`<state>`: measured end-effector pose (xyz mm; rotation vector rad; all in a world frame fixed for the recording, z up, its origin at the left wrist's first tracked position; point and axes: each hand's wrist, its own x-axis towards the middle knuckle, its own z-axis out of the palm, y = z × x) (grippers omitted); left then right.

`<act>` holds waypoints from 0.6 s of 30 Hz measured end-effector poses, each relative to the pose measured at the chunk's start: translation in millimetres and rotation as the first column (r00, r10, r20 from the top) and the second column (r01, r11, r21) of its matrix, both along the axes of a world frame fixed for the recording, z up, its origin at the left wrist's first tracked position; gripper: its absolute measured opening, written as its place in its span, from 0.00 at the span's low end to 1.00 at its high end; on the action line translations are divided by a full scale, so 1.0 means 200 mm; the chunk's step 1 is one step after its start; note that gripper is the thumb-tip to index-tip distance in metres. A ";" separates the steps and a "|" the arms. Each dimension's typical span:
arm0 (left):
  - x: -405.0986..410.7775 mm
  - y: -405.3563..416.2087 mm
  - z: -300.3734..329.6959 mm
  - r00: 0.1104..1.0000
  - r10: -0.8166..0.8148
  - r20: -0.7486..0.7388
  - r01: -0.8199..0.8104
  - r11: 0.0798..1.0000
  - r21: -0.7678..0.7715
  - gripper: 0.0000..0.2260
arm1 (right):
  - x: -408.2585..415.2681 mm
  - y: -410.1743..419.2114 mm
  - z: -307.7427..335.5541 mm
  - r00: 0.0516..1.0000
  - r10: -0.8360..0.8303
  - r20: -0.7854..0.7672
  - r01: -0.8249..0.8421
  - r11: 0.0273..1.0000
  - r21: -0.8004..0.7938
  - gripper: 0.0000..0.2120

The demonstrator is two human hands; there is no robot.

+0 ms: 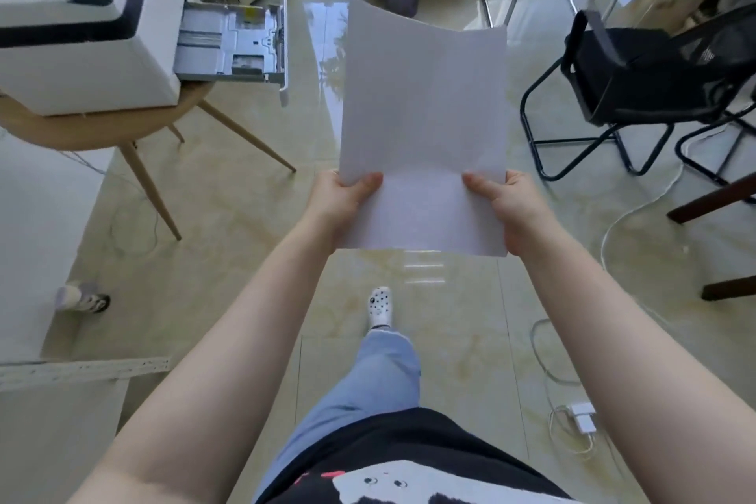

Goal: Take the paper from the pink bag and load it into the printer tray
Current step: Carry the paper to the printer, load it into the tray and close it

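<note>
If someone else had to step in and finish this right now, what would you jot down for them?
Left hand and right hand: both grip the near end of the white paper stack, one at each side, held up over the glossy tiled floor.
White printer sits on the round wooden table, ahead to the left; its grey paper tray is pulled open, with no paper visible inside.
Pink bag: not in view.
Done: paper in hand.
Left: carry it left, lay it in the tray, probably push the tray shut.
</note>
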<state>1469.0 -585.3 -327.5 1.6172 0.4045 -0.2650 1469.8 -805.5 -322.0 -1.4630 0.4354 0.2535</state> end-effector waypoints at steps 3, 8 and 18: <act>0.33 -0.05 -0.04 1.000 -0.005 0.000 0.005 1.000 -0.009 0.07 | 0.31 -0.05 0.00 1.000 -0.019 0.003 0.019 1.000 -0.021 0.01; 0.87 -0.11 -0.02 1.000 -0.024 0.011 0.024 0.999 -0.036 0.07 | 0.82 -0.12 0.05 1.000 -0.028 0.014 0.029 0.999 -0.046 0.02; 1.76 -0.20 -0.05 0.998 0.070 0.009 -0.070 0.998 0.007 0.10 | 1.78 -0.19 0.04 0.998 0.059 -0.011 -0.059 0.998 -0.030 0.02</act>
